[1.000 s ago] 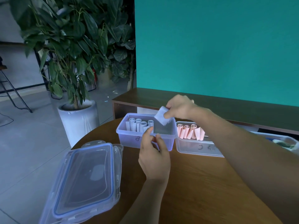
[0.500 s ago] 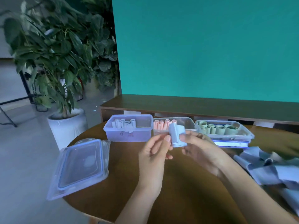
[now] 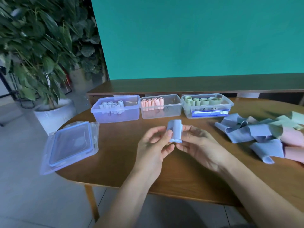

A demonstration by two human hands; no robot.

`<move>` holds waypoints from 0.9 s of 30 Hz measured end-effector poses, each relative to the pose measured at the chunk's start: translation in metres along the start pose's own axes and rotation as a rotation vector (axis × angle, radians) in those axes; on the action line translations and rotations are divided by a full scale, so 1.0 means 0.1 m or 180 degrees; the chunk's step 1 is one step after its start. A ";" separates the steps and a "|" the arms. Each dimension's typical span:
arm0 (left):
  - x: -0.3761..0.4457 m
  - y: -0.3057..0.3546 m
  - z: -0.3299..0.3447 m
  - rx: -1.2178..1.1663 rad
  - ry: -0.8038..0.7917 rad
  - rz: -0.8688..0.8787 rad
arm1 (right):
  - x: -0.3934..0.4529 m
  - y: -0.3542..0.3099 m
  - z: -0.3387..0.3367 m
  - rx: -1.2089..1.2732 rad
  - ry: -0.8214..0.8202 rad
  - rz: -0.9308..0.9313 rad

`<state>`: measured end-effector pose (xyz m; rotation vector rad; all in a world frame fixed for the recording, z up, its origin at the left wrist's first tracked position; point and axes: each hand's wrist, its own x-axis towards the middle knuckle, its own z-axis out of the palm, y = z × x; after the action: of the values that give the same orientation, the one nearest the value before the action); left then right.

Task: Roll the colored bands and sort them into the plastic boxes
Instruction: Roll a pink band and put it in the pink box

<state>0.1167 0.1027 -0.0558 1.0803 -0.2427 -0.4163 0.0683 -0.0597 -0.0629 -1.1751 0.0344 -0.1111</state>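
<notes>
A rolled blue band [image 3: 175, 132] stands upright between both hands above the table's middle. My left hand [image 3: 153, 147] pinches its left side with thumb and fingers. My right hand [image 3: 199, 145] grips its right side. Three clear plastic boxes stand in a row behind: the left box [image 3: 116, 116] holds blue rolls, the middle box [image 3: 162, 112] holds pink rolls, the right box [image 3: 207, 111] holds green rolls. A heap of loose blue, green and pink bands [image 3: 261, 134] lies on the table at the right.
A stack of clear lids with blue seals [image 3: 70, 143] lies at the table's left edge. The round wooden table [image 3: 125, 165] drops off to the floor at left and front. A potted plant [image 3: 54, 116] stands left of it; a wooden bench [image 3: 197, 85] runs behind.
The blue band came back from over the left box to between both hands in front of the boxes. The view has swung right, showing the green box and the loose heap.
</notes>
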 end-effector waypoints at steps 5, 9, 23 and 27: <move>0.05 -0.02 -0.02 -0.0181 0.0093 -0.0087 | -0.04 -0.03 0.00 0.0107 0.0042 -0.0006; 0.08 -0.01 -0.10 -0.0140 0.0071 0.0124 | -0.04 -0.08 0.03 0.0250 0.0112 0.0018; 0.10 0.07 -0.34 0.0339 -0.0556 0.0190 | -0.14 -0.08 0.10 -0.2166 0.0744 -0.0936; 0.08 0.10 -0.38 0.0904 -0.0804 0.0323 | -0.14 -0.10 0.11 -0.2989 0.0724 -0.1410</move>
<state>0.1409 0.1333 -0.0645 1.2866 -0.5923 -0.4355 0.0546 -0.0516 -0.0498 -2.0901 0.0257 -0.6746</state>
